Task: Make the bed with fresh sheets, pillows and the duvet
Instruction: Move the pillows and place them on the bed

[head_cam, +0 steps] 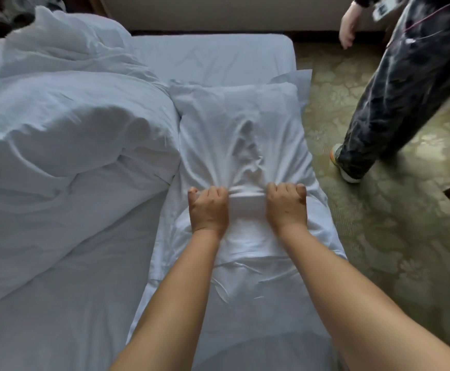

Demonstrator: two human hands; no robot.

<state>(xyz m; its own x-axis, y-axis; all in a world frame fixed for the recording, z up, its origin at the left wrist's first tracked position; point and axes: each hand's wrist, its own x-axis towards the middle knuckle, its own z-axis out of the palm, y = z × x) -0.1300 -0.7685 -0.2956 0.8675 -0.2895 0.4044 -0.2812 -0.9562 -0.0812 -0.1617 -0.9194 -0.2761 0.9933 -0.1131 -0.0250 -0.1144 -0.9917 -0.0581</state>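
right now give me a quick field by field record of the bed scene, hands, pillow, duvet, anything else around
left hand: left hand grips bunched cloth of the white fabric pillowcase
right hand: right hand grips the same cloth, beside the left
pillow: lies on the white sheeted mattress near its right edge, case gathered into folds at the hands
duvet: rumpled white duvet heaped on the bed's left side
bystander: second person in dark trousers stands on the patterned green carpet, right of the bed
stage: bed not yet made

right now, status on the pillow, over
Left hand and right hand both grip bunched pillowcase. Duvet heaped alongside. Second person standing bedside.
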